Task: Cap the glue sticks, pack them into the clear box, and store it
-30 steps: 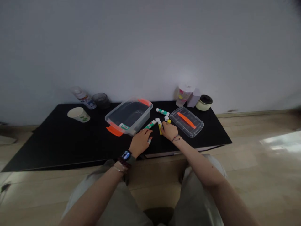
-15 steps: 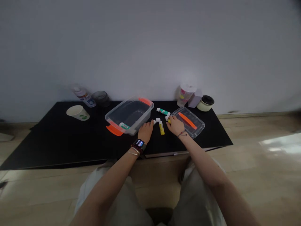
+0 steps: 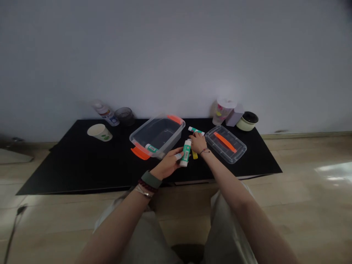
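My left hand (image 3: 167, 165) is closed on a green and white glue stick (image 3: 186, 153), held upright just above the black table (image 3: 82, 165). My right hand (image 3: 197, 143) rests a little farther back with curled fingers, over small white caps and a yellow glue stick (image 3: 195, 155). I cannot make out what its fingers hold. Another green glue stick (image 3: 195, 130) lies behind it. A clear bin with orange handles (image 3: 158, 136) stands to the left and has one green glue stick (image 3: 151, 148) inside.
The bin's clear lid with an orange handle (image 3: 225, 143) lies to the right. A paper cup (image 3: 99, 132), a bottle (image 3: 106, 111) and a dark jar (image 3: 125, 115) are at the back left. A plastic cup (image 3: 223, 109), a small box (image 3: 234, 114) and a round tin (image 3: 247, 120) are at the back right.
My left hand has picked a green glue stick up off the table and turned it upright. My right hand has shifted left from the lid's edge toward the caps.
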The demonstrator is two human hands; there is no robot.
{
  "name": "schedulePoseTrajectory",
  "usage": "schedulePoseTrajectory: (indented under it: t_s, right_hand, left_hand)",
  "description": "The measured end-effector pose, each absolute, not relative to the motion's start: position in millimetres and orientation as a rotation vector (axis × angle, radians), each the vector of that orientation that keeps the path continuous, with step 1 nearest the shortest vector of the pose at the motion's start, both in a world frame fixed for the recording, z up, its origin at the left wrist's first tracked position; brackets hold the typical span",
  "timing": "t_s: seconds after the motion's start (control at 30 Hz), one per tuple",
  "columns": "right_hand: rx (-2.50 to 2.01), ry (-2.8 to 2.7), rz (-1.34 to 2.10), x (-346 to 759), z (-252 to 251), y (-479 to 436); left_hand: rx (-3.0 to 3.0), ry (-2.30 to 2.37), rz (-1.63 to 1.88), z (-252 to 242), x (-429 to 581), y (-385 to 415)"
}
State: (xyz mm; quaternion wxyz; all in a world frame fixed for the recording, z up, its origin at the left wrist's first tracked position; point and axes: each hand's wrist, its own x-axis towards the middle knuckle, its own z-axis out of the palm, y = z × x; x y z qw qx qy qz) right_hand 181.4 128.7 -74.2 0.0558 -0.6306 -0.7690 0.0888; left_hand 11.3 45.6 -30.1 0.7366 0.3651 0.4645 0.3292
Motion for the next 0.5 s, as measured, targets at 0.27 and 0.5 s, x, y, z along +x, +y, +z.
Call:
schedulePoseTrajectory:
  t_s: [0.27, 0.5]
  right_hand:
    - [-1.785, -2.153, 0.377, 176.0, -80.8, 137.1]
    - [-1.308, -1.675, 1.209, 206.5, -51.9, 138.9]
  left_hand:
    - [0.566, 1.021, 0.736, -18.9, 11.6, 43.4]
    - [0.853, 1.117, 0.774, -23.6, 10.9, 43.3]
